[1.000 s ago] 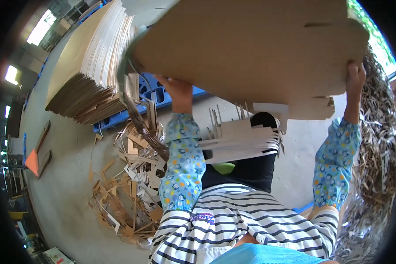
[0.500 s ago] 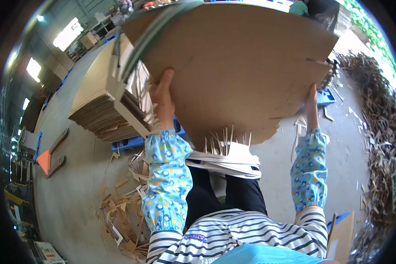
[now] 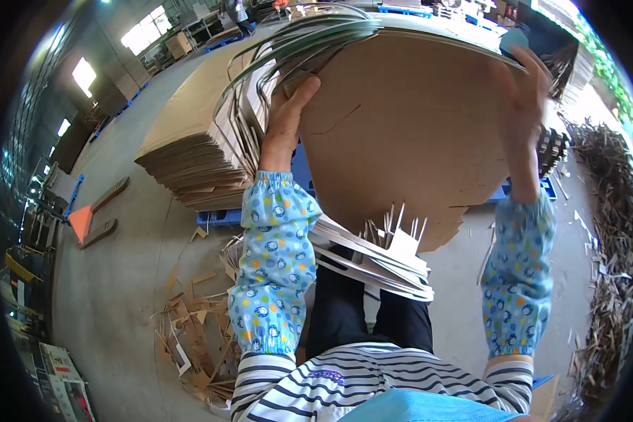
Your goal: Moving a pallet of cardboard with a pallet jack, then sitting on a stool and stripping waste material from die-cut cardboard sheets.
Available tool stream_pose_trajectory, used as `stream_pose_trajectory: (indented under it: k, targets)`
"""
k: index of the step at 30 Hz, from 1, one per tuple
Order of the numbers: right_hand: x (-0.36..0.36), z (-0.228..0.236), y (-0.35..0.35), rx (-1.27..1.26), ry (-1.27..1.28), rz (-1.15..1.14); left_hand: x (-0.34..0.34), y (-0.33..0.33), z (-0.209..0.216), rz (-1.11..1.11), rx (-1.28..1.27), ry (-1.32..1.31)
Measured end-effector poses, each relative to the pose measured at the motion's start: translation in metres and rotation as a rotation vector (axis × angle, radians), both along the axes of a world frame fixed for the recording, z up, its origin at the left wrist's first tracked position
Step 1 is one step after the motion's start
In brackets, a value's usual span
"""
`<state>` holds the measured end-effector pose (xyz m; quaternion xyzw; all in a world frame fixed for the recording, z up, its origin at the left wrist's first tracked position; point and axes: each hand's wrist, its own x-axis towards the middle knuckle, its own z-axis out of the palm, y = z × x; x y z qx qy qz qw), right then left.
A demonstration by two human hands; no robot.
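A large brown cardboard sheet [image 3: 401, 112], with a ragged lower right edge, stands tilted in front of me. My left hand [image 3: 288, 116] is closed on its left edge, thumb over the near face. My right hand [image 3: 524, 119] is raised at the sheet's upper right corner; motion smears its fingers, so I cannot tell whether they grip the edge. A bundle of thin green and whitish straps [image 3: 323, 35] arches over the upper left corner, just above my left hand. White strips [image 3: 376, 264] with several thin ends sticking up lie across my legs below the sheet.
A tall stack of cardboard sheets [image 3: 190, 155] stands on a blue pallet [image 3: 218, 217] at left. Cardboard scraps [image 3: 197, 337] litter the floor nearby. A pallet jack's orange body and forks [image 3: 81, 224] lie farther left. A long heap of cardboard strips [image 3: 612, 260] runs along the right.
My right hand has moved up from the sheet's lower right edge to its upper right corner. My left hand still holds the left side. The green straps now spread out as a looser bundle.
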<state>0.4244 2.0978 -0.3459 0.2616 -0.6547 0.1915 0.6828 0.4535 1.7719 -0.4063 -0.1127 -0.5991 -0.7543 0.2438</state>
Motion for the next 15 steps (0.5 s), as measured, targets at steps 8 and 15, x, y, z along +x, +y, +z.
stream_pose_trajectory:
  k: [8, 15]
  targets:
    - [-0.009, 0.049, -0.094, 0.357, -0.739, -0.140, 0.002, -0.001, 0.055, -0.081, -0.018, -0.135]
    - [-0.032, 0.033, -0.097, 0.192, -0.386, -0.165, -0.015, 0.019, 0.054, -0.061, 0.098, 0.318]
